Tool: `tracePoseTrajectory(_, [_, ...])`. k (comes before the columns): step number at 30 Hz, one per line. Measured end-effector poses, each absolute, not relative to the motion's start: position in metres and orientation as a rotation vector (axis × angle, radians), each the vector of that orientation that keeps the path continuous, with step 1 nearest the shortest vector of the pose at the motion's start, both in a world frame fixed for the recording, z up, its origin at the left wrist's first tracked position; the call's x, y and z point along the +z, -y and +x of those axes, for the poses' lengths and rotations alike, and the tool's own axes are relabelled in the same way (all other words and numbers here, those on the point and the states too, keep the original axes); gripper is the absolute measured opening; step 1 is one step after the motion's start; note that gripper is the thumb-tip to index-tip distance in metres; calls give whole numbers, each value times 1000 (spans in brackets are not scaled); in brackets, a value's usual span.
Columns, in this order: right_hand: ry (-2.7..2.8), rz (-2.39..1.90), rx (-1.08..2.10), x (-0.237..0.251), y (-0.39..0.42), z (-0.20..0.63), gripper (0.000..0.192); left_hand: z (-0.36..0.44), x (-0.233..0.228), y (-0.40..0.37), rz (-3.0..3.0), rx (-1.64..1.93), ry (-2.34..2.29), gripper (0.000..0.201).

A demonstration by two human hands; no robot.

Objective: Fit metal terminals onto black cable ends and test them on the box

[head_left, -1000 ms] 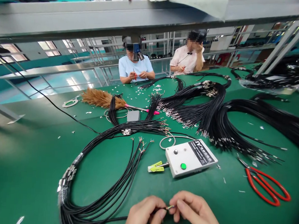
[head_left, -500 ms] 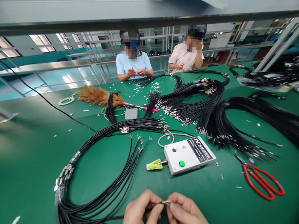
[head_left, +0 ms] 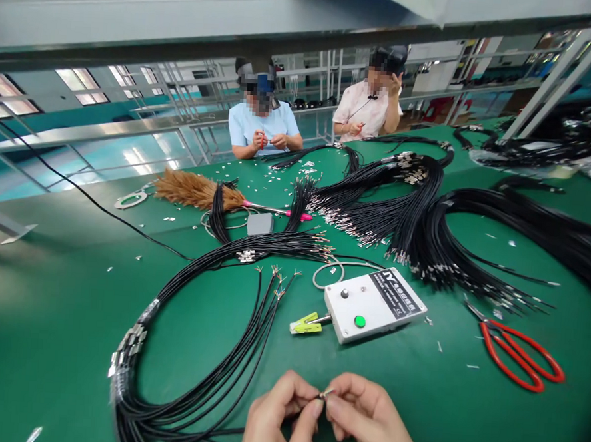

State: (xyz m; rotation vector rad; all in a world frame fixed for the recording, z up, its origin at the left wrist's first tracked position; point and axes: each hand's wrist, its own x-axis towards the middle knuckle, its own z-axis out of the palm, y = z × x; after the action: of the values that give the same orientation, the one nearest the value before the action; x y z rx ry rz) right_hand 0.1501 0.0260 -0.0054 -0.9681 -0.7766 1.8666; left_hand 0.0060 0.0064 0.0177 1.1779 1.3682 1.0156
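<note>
Right hand (head_left: 368,413) is nearing left hand (head_left: 282,410); fingers of both are pinching cable end (head_left: 328,392), seemingly working it.

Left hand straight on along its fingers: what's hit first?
Likely the right hand: its fingertips sit just ahead of the left hand, by the cable end. Any gap between them is hard to judge.

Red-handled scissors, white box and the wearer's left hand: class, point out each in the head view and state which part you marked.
Red-handled scissors (head_left: 517,356): head view, on a red handle.
White box (head_left: 371,308): head view, on its top face.
Left hand (head_left: 280,412): head view, on the back of the hand.
</note>
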Motion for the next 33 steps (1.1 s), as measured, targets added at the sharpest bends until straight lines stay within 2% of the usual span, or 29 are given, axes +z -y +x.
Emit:
tracePoseTrajectory(4, [748,-941,1889,-9,-27,142,45,7,20,-9,957,1042,-1295,44])
tracePoseTrajectory(13, [800,-1015,1762,4,-34,135,42,5,17,-10,853,1133,-1214,42])
tracePoseTrajectory(20, [891,-994,1874,6,-36,136,41,8,8,-10,968,1166,-1167,43])
tracePoseTrajectory(25, [938,-1092,1886,6,-38,144,41,10,14,-19,1103,1221,-1156,28])
tracePoseTrajectory(27, [984,-1121,1878,8,-39,145,39,9,16,-21,1013,1211,-1145,28])
tracePoseTrajectory(30, [1142,-1149,1781,10,-40,145,37,8,14,-21,837,1113,-1156,35])
tracePoseTrajectory(33, [1428,-1210,1542,10,-41,148,30,8,9,-18,841,1130,-1210,37])
